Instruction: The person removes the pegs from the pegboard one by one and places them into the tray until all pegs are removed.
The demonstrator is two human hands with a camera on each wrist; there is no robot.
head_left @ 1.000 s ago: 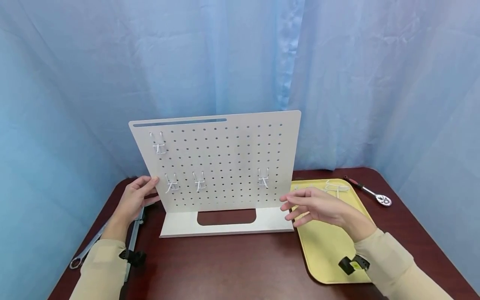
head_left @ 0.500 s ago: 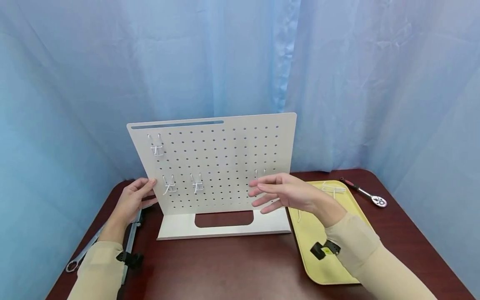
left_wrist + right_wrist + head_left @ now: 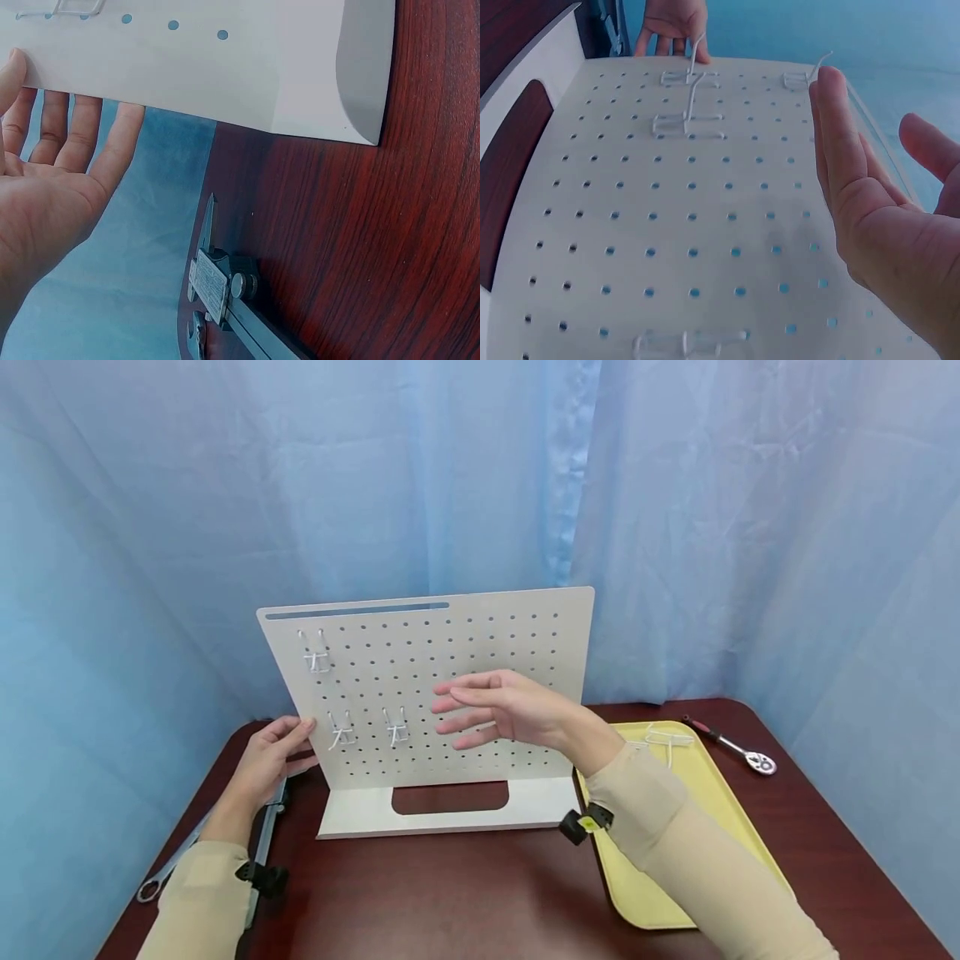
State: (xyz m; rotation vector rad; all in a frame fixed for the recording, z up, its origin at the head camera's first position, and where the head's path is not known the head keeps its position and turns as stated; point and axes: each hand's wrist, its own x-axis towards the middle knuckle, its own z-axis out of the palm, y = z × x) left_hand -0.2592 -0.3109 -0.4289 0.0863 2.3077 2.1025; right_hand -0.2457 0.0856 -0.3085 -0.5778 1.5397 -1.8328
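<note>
Grasping a white perforated rectangular panel [image 3: 405,685] at its left edge with the left hand [image 3: 270,756] — thumb in front, fingers behind. Holding nothing in the right hand [image 3: 510,706], poised before the panel with loosely extended fingers. With the panel upright on a dark reddish-brown wood-grain table [image 3: 420,893], fitted with white wire hooks [image 3: 690,105] — beside a yellow rectangular tray [image 3: 712,793].

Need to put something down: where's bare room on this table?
The table is bare in front of the pegboard, between the caliper on the left and the tray on the right. Crowded: the left edge, where a wrench lies by the caliper, and the tray's far end, with white hooks.
</note>
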